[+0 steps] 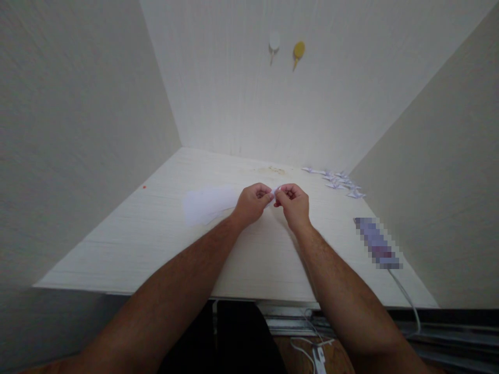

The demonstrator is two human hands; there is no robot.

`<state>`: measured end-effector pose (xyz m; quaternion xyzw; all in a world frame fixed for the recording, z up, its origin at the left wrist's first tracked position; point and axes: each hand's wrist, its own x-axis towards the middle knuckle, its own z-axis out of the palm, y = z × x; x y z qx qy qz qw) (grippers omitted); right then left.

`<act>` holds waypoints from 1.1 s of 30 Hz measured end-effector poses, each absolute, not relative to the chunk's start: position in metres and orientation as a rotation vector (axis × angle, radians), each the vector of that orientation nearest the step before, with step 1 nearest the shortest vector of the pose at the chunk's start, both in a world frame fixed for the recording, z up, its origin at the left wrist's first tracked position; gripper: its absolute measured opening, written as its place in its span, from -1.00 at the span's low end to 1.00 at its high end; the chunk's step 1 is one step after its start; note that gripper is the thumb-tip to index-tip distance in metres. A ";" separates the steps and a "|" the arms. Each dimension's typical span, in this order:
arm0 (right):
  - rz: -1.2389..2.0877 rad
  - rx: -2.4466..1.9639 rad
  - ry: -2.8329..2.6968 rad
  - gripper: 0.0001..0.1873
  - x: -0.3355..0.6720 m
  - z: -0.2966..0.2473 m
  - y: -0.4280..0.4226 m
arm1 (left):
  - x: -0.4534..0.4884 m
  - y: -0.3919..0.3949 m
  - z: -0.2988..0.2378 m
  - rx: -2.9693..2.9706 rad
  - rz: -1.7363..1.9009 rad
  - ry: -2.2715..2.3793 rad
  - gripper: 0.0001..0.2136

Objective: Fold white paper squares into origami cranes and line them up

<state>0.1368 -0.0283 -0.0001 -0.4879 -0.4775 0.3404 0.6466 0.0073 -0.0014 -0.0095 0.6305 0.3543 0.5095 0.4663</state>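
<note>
Both of my hands meet above the middle of a pale wooden table. My left hand and my right hand pinch a small piece of white paper between their fingertips, fingers curled shut. Most of the piece is hidden by the fingers. Just left of my left hand, white paper sheets lie flat on the table.
Several small folded paper shapes lie at the table's back right. A blurred rectangular object with a white cable sits near the right edge. Walls close in on three sides. Two hooks, white and yellow, are on the far wall.
</note>
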 end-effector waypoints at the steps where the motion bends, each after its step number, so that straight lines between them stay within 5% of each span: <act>1: 0.780 -1.116 -1.100 -0.83 0.137 0.000 -0.028 | 0.007 -0.001 -0.010 1.549 1.249 0.859 -0.84; 33: 0.656 -1.101 -1.030 -0.84 0.135 0.002 -0.032 | 0.010 -0.008 -0.002 1.785 1.172 0.986 -0.85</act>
